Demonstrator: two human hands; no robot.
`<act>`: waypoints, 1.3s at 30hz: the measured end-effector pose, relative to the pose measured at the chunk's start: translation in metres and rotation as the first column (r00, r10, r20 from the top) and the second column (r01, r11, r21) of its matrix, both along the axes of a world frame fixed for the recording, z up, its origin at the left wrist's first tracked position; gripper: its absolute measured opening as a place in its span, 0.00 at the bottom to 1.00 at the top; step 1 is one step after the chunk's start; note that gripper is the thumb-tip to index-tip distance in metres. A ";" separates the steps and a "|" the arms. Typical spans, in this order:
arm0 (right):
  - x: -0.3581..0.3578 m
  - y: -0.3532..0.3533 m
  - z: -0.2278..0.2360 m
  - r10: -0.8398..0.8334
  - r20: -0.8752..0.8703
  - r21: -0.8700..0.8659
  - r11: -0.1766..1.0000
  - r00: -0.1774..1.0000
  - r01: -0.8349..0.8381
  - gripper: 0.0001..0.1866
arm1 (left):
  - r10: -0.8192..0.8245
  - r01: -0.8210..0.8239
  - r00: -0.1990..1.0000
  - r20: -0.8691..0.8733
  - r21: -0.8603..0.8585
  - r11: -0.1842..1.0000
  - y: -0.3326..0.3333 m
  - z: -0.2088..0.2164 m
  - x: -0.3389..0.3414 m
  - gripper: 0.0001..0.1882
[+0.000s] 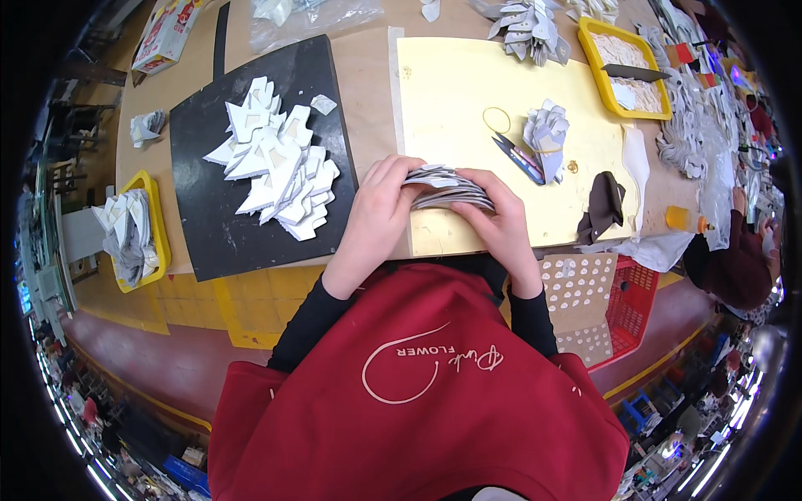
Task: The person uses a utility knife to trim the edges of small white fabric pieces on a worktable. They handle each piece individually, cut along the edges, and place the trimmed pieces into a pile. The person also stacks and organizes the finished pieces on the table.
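- The big wooden table (368,75) fills the top of the view, and all the other things lie on it.
- A yellow mat (451,92) lies flat in the middle of the table.
- A black board (200,192) lies just left of the yellow mat. A loose heap of white cut-out pieces (276,167) is spread on it.
- A red basket (635,296) sits at the near edge of the table on the right side.
- A yellow tray (589,42) at the top right has pale pieces in it.
- Another yellow tray (154,217) on the far left holds grey and white pieces.
- The left hand (376,213) and the right hand (497,221) are close together at the near edge of the yellow mat.
- Both hands are closed around a stack of thin grey-white pieces (443,188). The left hand grips its left end, and the right hand grips its right end.
- A small bundle of white pieces (547,129) sits on the mat behind the right hand.
- A dark brown cloth (603,204) lies just right of the right hand.
- Small snips (518,157) lie beside the bundle.
- A thin rubber band (496,119) lies on the mat near the snips.
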State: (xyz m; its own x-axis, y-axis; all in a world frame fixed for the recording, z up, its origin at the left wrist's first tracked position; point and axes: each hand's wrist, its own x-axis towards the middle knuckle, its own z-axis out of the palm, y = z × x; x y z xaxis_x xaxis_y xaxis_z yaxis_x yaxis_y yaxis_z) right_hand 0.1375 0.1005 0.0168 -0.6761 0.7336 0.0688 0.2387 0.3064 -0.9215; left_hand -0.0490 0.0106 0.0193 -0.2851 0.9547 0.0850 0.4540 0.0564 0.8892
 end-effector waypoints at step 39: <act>-0.022 -0.028 -0.015 -0.080 -0.316 -0.033 0.997 0.946 0.073 0.50 | 0.094 -0.084 0.969 -0.228 0.055 0.995 0.002 -0.011 0.033 0.32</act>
